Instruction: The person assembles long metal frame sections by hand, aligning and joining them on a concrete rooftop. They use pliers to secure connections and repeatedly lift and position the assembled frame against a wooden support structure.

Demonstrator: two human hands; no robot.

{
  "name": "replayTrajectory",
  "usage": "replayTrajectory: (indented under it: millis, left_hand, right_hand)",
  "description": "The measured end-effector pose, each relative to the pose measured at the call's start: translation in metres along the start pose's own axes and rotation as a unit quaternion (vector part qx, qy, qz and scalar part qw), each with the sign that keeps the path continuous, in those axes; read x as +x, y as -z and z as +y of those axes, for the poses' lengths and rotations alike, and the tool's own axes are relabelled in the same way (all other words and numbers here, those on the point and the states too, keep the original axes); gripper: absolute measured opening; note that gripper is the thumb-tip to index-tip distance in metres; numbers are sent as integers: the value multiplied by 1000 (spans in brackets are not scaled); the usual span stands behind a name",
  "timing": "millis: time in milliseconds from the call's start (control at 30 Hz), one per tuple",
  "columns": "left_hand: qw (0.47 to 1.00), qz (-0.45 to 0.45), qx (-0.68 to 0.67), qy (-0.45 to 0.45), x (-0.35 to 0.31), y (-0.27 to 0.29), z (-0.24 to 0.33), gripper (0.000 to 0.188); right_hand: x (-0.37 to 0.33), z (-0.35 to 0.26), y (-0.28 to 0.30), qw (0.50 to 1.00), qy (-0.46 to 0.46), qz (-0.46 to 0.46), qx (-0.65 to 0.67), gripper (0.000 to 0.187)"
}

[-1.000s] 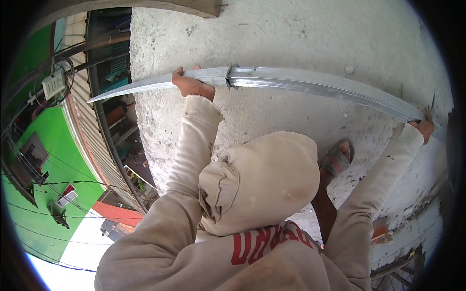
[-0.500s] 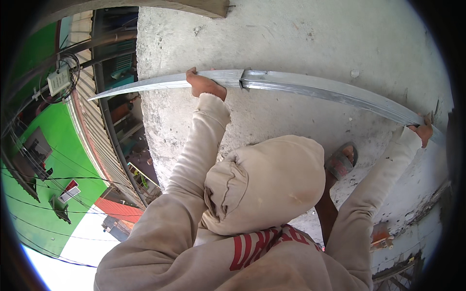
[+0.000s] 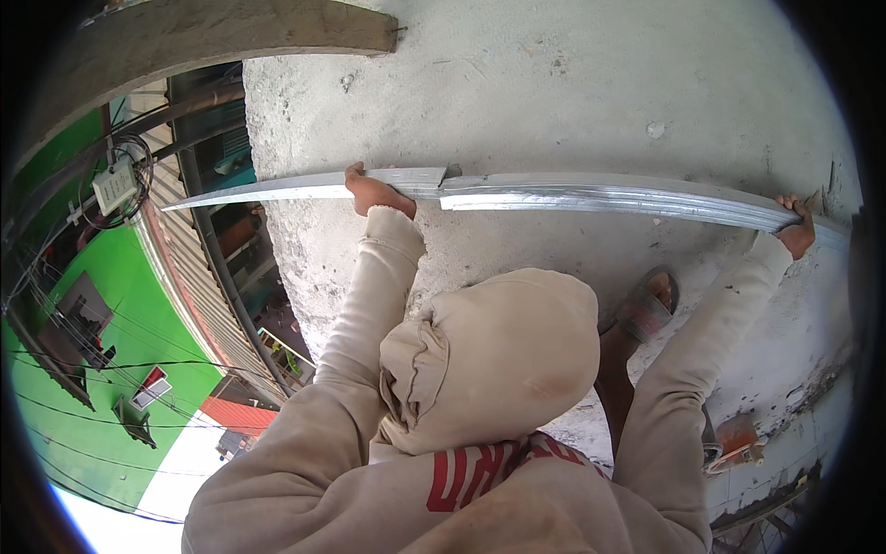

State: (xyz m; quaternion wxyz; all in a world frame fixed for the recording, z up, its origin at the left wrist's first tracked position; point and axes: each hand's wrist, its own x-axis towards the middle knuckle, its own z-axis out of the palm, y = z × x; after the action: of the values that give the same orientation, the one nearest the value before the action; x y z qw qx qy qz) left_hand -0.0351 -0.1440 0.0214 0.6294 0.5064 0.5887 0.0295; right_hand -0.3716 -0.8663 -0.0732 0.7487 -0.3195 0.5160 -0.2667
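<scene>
Long silvery metal channels lie across the concrete slab in front of me, bowed by the lens. My left hand [image 3: 377, 191] is wrapped round the left channel [image 3: 277, 190], which runs out past the slab's edge to a point at the far left. Around the right-hand channel [image 3: 591, 192], near its right end, my right hand [image 3: 796, 228] is closed, fingers over the far side. The two lengths meet between my hands, with a stepped joint and the ends overlapping or nested; exactly how they fit I cannot tell.
The rough grey concrete slab [image 3: 517, 102] drops off at the left, above corrugated roofing [image 3: 189, 295] and a green wall. A thick beam [image 3: 305, 30] crosses the upper left. My sandalled foot [image 3: 649, 309] is beside my bent knee. An orange-brown tool [image 3: 738, 439] lies at lower right.
The channels now sit lower in the picture and straighter across, both hands still gripping them. The stepped joint looks different, the right piece's near edge reaching further left. More of the beam shows.
</scene>
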Motion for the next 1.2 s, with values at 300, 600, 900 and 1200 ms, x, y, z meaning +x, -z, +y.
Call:
replayTrajectory:
  millis: [300,600,900,1200]
  left_hand:
    - [999,-32,10,-30,-12,12,15,76]
    - [998,-17,-26,-48,-10,8,37,55]
    - [997,-17,-49,-53,3,15,40,54]
    - [998,27,-29,-47,-4,16,42,73]
  right_hand:
    - [-106,46,-172,964,145,211,-71,13]
    - [-83,5,-141,984,138,110,6,10]
    - [-127,53,-186,973,145,177,14,11]
    - [-142,55,-184,972,129,196,13,15]
